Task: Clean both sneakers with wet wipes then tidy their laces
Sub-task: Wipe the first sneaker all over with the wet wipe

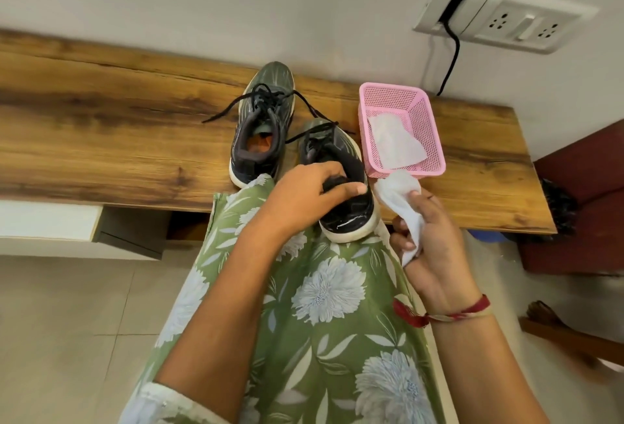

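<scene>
The wooden surface [101, 140] runs along the wall. A long stretch of bare grain lies between its left edge and the sneakers, and a shorter stretch between the pink basket [427, 126] and the right edge. Below its front edge, the person's green floral garment [331, 305] fills the lower middle, with pale floor tiles [67, 305] to the left.

There are two sneakers, both dark with white soles. The far sneaker [261, 119] stands with its toe at the back edge against the wall and its heel close to the front edge. Its black laces are undone and splay out over the wood to both sides. The near sneaker [341, 157] lies just right of it, with its heel hanging past the front edge above the lap. I cannot tell whether its side touches the basket.

There is one basket, right of the sneakers, and its near rim stops short of the front edge.

The left hand [304, 194] has its grip curled on the near sneaker's heel collar, thumb laid across the back. The right hand [435, 241] hovers off the front edge, just right of that heel, with its grip pinching a crumpled wipe [398, 197] between thumb and curled fingers.

That makes two wipes, as a second wipe [393, 146] lies flat inside the basket.

On the wall above the right end are a socket plate [503, 15] and one black cord [452, 59] that drops behind the back edge.
</scene>
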Tool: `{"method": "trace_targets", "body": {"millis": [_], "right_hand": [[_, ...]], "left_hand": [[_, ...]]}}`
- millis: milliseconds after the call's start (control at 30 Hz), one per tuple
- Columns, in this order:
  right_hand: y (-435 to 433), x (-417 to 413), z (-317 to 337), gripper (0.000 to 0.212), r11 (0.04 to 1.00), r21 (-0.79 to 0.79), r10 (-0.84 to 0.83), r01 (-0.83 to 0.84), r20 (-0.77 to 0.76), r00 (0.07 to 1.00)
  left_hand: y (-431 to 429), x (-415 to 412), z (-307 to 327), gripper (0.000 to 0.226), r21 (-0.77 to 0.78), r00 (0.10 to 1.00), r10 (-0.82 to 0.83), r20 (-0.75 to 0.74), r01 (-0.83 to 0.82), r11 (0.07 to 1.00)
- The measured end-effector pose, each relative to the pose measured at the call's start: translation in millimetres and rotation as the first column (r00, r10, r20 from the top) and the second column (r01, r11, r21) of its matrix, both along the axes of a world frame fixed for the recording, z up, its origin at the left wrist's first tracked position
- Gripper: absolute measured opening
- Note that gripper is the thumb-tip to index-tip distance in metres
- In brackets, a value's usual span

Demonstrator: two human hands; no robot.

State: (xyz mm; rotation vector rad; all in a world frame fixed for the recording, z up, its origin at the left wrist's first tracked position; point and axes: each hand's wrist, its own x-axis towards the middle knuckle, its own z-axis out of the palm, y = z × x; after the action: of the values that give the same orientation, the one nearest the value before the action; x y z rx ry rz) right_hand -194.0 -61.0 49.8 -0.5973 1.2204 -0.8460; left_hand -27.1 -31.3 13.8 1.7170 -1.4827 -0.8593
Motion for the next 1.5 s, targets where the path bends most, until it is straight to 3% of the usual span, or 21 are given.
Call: {"method": "trace_targets", "body": {"millis": [100,233,333,433,567,667,733,800,867,967,1133,1200,1300,1433,1500], "right_hand": [[-3.2,-4.5,-5.5,0.008,0.997,0.078,-0.026,0.02,0.083,0.996],[0.3,-5.6,-3.2,0.015,0.999,0.046,-0.018,0.01,0.185,0.983],[5.5,-4.1,-0.7,0.012,1.0,-0.001,0.009,-0.009,0.167,0.986],[8.7,-2.9,-5.8,0.011,0.996,-0.087,-0.034,0.036,0.028,0.999],[9.6,-6.1,-11.5,0.016,0.943,-0.331,-0.1,0.038,-0.172,0.98],[7.2,-7.6,-16.6,0.022,0.806,-0.573,-0.134,-0.148,-0.42,0.898],[8.4,-6.4,-18.6,0.03,0.674,-0.655,-0.157,-0.343,-0.58,0.799],[12.5,-4.9,-23.4,0.034,0.565,-0.643,-0.18,-0.517,-0.707,0.684],[17.3,-4.6,-30.9,0.035,0.521,-0.588,-0.183,-0.619,-0.785,0.592],[24.3,-5.1,-37.6,0.034,0.435,-0.562,-0.227,-0.703,-0.825,0.518],[38.5,-8.3,-46.1,0.039,0.146,-0.36,-0.259,-0.922,-0.913,0.315],[31.2,-15.4,-48.4,0.04,0.149,-0.345,-0.286,-0.927,-0.912,0.294],[23.2,-18.3,-48.0,0.041,0.258,-0.409,-0.31,-0.875,-0.893,0.326],[30.7,-18.5,-50.4,0.039,0.089,-0.319,-0.307,-0.944,-0.91,0.279],[25.5,-22.6,-49.8,0.04,0.152,-0.344,-0.287,-0.927,-0.912,0.292]], "left_hand": [[3.3,6.3,-2.1,0.033,-0.029,0.991,-0.089,-0.098,0.087,0.996],[1.0,5.7,-9.9,0.042,-0.128,0.982,0.01,0.187,0.015,0.992],[-1.4,-0.2,-15.9,0.045,-0.178,0.988,0.056,0.144,-0.03,0.984],[-8.8,-3.9,-20.3,0.046,-0.217,0.997,0.063,0.055,-0.05,0.975],[-16.3,-9.2,-17.9,0.054,-0.204,0.988,0.143,0.064,-0.127,0.971],[-21.1,-12.4,-17.9,0.057,-0.092,0.983,0.159,-0.089,-0.167,0.982],[-24.1,-10.6,-18.0,0.054,-0.02,0.973,0.152,-0.176,-0.158,0.987],[-26.2,-7.6,-17.2,0.053,0.037,0.964,0.139,-0.228,-0.134,0.99],[-27.4,-4.0,-18.6,0.055,0.065,0.956,0.126,-0.267,-0.112,0.992],[-29.2,-0.6,-19.0,0.056,0.084,0.954,0.101,-0.282,-0.08,0.993],[-40.3,-4.7,-10.4,0.056,0.162,0.979,0.044,-0.2,-0.011,0.987],[-45.2,-4.7,-8.8,0.054,0.178,0.981,0.016,-0.195,0.019,0.984],[-49.3,-4.2,-9.7,0.054,0.207,0.98,0.0,-0.201,0.042,0.977],[-48.1,-3.4,-10.1,0.054,0.23,0.972,0.022,-0.235,0.034,0.973],[-46.4,-2.3,-9.0,0.054,0.226,0.972,0.026,-0.232,0.028,0.974]]}}
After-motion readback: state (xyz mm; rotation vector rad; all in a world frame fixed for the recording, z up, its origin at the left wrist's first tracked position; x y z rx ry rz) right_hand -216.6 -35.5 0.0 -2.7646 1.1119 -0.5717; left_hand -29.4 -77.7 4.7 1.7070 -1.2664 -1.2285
